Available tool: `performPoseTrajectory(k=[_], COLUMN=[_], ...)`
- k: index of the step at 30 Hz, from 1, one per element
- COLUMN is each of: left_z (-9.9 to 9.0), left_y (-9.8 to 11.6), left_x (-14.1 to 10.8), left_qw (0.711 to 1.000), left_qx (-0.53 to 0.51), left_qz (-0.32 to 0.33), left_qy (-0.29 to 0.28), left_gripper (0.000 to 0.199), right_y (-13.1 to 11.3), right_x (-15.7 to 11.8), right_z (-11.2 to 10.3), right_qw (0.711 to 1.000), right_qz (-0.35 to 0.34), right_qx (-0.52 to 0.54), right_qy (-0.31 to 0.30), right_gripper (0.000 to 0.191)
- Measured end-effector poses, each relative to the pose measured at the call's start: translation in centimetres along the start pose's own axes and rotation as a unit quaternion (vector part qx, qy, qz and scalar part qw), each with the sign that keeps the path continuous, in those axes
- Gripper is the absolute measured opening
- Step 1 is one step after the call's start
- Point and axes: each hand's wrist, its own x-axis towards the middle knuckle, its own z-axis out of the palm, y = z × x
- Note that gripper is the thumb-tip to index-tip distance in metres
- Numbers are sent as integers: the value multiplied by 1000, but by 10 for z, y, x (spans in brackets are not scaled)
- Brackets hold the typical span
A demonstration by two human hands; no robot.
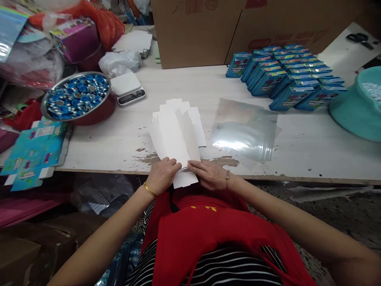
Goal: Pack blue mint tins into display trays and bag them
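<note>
At counter's [297, 151] near edge, both grips pinch the white carton blank stack [175, 135]: left hand [163, 174], right hand [210, 174]. Square edges before lifting one; fanned sheets slip.

Person, head view. Both arms bare to above the elbow; no sleeves visible. Left hand [162, 174]: gold bangle [149, 190] at the wrist. Right hand [210, 174]: ring [228, 174] with a pale metallic band. Torso: red apron [208, 234] with small yellow marks near the top, over a black-and-white horizontally striped garment [214, 268].
</note>
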Motion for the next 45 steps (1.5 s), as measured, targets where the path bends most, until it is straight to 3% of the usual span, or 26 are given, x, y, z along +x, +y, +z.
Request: performPoseTrajectory(k=[3,7,9,13,18,21,23,25,27,30,33,36,42,45], left_z=[-5,-8,-7,-9,-16,-16,-16,-15,-14,-14,-17,-22,-22,-22], left_y=[-4,-12,-13,-13,-10,-2,7,16,24,30,29,25,0,-19], left_x=[-4,-9,-7,8,25,15,1,-12,-17,-5,19,38,60,71], left_qw=[997,986,990,993,978,979,979,980,989,998,991,981,968,944], left_qx=[-49,-109,-96,-119,-154,-144,-101,-62,-43,-16,-4,-15,-93,-122], left_qz=[57,122,95,-18,-129,-146,-152,-139,-102,-67,-86,-100,-65,-41], left_qy=[20,40,30,-8,-63,13,90,125,97,-3,-104,-166,-223,-302], left_gripper=[19,34,29,26,25,28,31,33,31,27,26,24,13,11], right_y=[1,-2,-5,-12,-19,-22,-22,-21,-21,-22,-27,-30,-28,-28], right_x=[-1,7,11,16,14,13,14,17,20,24,28,30,26,24], right_z=[6,20,23,23,27,28,28,27,28,31,34,38,48,47], right_qw=[999,994,991,982,989,990,989,988,987,981,970,963,959,966], right_qz=[25,59,68,127,137,138,140,139,144,177,229,253,268,235], right_qx=[-8,-18,-6,23,-7,-42,-56,-61,-61,-57,-49,-42,-42,-32], right_qy=[24,89,119,140,48,4,-1,7,23,47,59,77,85,105], right_gripper=[39,37,40,48,47,45,44,42,39,37,39,48,62,65])
